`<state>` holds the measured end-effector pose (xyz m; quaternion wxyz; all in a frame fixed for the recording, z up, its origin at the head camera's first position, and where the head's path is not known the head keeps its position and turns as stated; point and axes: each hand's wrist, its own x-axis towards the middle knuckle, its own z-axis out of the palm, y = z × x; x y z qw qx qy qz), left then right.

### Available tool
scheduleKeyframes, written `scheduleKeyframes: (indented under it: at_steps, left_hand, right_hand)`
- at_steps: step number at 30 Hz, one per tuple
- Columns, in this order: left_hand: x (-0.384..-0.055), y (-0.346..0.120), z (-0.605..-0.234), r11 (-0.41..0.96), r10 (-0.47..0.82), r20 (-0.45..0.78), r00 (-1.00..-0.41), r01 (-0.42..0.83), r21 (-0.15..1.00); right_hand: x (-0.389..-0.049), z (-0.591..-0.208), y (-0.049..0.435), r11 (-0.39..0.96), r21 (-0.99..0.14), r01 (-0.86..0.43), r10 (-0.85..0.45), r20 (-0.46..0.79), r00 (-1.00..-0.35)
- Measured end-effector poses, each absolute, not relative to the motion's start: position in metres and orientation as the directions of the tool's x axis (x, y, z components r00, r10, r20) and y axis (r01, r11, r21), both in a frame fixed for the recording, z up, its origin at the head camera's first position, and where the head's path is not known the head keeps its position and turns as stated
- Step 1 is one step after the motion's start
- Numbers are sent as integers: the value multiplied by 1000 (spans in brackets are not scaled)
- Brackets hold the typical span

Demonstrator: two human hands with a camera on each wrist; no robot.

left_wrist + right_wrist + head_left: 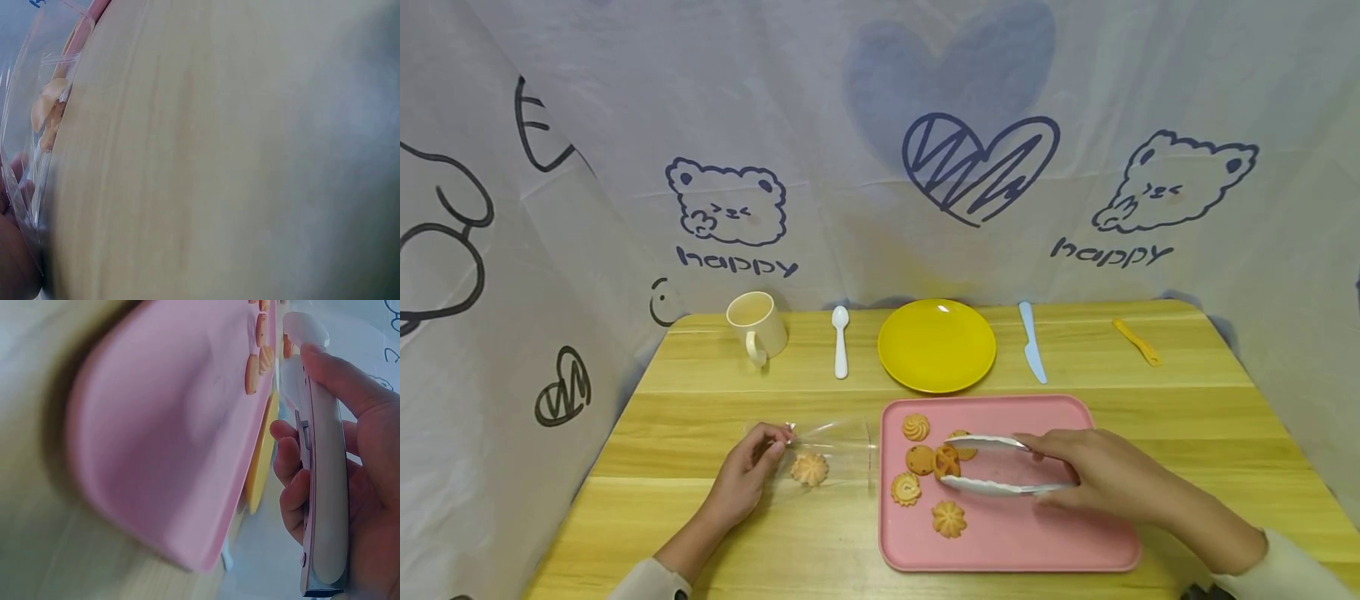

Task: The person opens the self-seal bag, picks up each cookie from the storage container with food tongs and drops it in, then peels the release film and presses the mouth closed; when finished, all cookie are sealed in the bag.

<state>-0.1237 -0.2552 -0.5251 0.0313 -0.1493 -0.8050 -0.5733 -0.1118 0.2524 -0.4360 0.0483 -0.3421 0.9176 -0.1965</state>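
Note:
My left hand (751, 471) pinches the edge of a clear plastic bag (850, 442) on the table. A flower-shaped cookie (809, 469) lies in the bag; the left wrist view shows the bag (22, 106) at its left edge. My right hand (1093, 471) grips metal tongs (1000, 486), whose pale tips sit on either side of a browner, lattice-topped cookie (947, 462). In the right wrist view the fingers wrap the tongs' handle (328, 487). Several other cookies, among them a swirled cookie (916, 427) and a round dotted cookie (919, 460), lie on the pink tray (1060, 542).
Along the back of the table stand a cream mug (758, 325), a white spoon (841, 342) and a yellow plate (937, 346). Farther right lie a light blue knife (1032, 342) and a small orange-yellow utensil (1137, 342). A printed cloth (850, 233) hangs behind.

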Motion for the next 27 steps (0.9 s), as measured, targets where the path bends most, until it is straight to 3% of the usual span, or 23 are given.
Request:
scheduleKeyframes:
  at_steps: [16, 27]
  left_hand:
    - [-124, -255, -525, 297, 202, 227, -953, 281, 913]
    - [-123, -253, -524, 292, 203, 240, -949, 293, 911]
  right_hand:
    - [-145, -434, 199, 693, -421, -585, -656, -33, -754]
    - [-159, -434, 166, 653, -385, -652, -707, -3, -707]
